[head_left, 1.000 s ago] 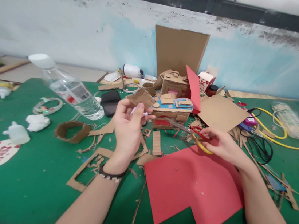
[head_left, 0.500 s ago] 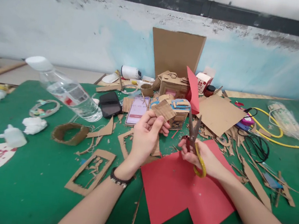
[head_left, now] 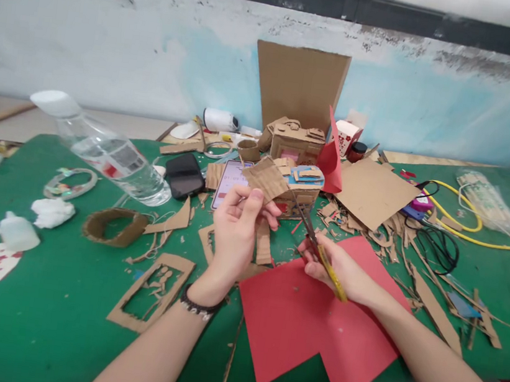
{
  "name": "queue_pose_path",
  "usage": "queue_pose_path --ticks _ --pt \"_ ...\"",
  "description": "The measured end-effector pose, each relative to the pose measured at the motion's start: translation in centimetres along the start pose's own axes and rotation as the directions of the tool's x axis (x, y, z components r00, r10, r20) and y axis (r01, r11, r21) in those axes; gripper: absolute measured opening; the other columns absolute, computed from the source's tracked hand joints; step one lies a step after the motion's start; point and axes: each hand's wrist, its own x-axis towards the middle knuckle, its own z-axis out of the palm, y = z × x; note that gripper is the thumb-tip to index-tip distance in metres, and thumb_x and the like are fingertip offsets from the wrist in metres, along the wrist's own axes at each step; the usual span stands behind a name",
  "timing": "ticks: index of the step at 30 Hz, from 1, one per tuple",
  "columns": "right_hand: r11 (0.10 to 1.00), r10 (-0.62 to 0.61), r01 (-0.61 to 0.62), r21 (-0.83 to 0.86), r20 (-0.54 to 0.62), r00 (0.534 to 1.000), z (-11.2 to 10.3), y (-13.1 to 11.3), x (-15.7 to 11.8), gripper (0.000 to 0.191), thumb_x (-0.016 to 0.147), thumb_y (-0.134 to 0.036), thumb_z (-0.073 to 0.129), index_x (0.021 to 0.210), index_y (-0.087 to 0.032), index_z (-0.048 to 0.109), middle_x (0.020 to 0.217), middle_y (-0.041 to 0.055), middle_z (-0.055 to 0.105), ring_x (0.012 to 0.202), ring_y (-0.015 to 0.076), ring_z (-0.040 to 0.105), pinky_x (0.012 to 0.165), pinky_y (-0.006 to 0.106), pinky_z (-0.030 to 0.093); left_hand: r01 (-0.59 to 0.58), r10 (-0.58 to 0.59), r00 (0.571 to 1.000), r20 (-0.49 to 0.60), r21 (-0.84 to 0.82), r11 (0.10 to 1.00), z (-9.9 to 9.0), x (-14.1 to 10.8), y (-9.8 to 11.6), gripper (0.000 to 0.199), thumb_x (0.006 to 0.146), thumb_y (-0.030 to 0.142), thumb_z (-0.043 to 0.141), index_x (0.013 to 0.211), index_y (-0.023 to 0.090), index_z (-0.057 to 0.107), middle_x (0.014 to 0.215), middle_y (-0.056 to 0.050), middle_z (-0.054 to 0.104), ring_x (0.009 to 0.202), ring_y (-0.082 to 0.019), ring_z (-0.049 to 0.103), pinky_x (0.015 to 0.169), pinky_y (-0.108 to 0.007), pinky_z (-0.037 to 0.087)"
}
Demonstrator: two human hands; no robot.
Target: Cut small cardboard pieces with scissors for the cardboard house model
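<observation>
My left hand pinches a small piece of corrugated cardboard between thumb and fingers, held up over the table. In my right hand is a pair of scissors with yellow handles, its blades pointing up and left toward the cardboard's right edge. Whether the blades touch the cardboard I cannot tell. Beneath my right hand lies a notched sheet of red paper. Just behind the hands stand a small cardboard model with a blue top and a brown cardboard model. A lit phone lies behind my left hand.
A tilted water bottle, a cardboard ring and a cardboard frame are on the left. Cardboard scraps, a flat cardboard sheet and cables spread over the right. A cardboard panel leans against the wall.
The scissors have swung from upright to pointing left, and their blades look closer together. My left hand has shifted slightly left with the cardboard, which is turned a little.
</observation>
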Motion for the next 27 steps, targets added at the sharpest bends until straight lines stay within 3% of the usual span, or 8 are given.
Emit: queue_pose_path --ticks 4,12,18,24,27 --pt "0.999 0.007 -0.007 -0.040 -0.012 1.000 0.0 0.2 0.1 0.057 0.090 -0.073 0.081 0.112 -0.025 0.059 0.098 0.0019 0.061 0.086 0.0195 0.055 0.076 0.032 0.048 0.000 0.000 1.000 -0.014 -0.005 1.000 0.3 -0.1 -0.2 0.050 0.091 0.061 0.085 0.088 0.023 0.052 0.075 0.002 0.077 0.049 -0.011 0.067 0.049 -0.021 0.054" --pt "1.000 0.009 -0.009 -0.022 -0.014 1.000 0.6 -0.8 0.4 0.063 0.087 -0.079 0.080 0.110 -0.025 0.058 0.092 0.0004 0.057 0.083 0.0195 0.052 0.073 0.032 0.046 0.004 -0.034 0.988 0.152 0.193 0.981 1.6 -1.9 -0.4 0.045 0.093 0.062 0.082 0.084 0.022 0.063 0.062 0.002 0.066 0.047 -0.012 0.062 0.048 -0.023 0.050" --pt "1.000 0.018 -0.019 -0.019 -0.022 1.000 0.4 -1.6 0.2 0.064 0.089 -0.081 0.076 0.111 -0.025 0.056 0.089 -0.0005 0.055 0.079 0.0180 0.049 0.070 0.031 0.042 -0.029 -0.032 0.976 0.215 0.273 0.962 1.4 -2.1 -0.3 0.047 0.097 0.059 0.078 0.074 0.022 0.059 0.054 0.003 0.058 0.043 -0.011 0.054 0.044 -0.023 0.043" --pt "0.999 0.005 -0.006 -0.049 -0.023 1.000 0.4 -1.6 0.2 0.064 0.089 -0.082 0.075 0.110 -0.025 0.057 0.087 -0.0012 0.053 0.078 0.0177 0.047 0.068 0.031 0.040 -0.047 0.008 0.987 0.160 0.242 0.969 1.3 -1.9 -0.6 0.043 0.099 0.057 0.078 0.080 0.023 0.060 0.061 0.003 0.064 0.046 -0.010 0.058 0.046 -0.022 0.045" --pt "0.998 -0.010 0.009 -0.062 -0.025 1.000 0.4 -1.7 0.2 0.062 0.091 -0.081 0.073 0.110 -0.024 0.057 0.086 -0.0015 0.053 0.077 0.0169 0.045 0.068 0.031 0.039 -0.018 -0.029 0.980 0.196 0.235 0.972 1.5 -2.0 -0.7 0.044 0.098 0.059 0.078 0.081 0.023 0.060 0.062 0.003 0.065 0.044 -0.010 0.057 0.044 -0.022 0.044"
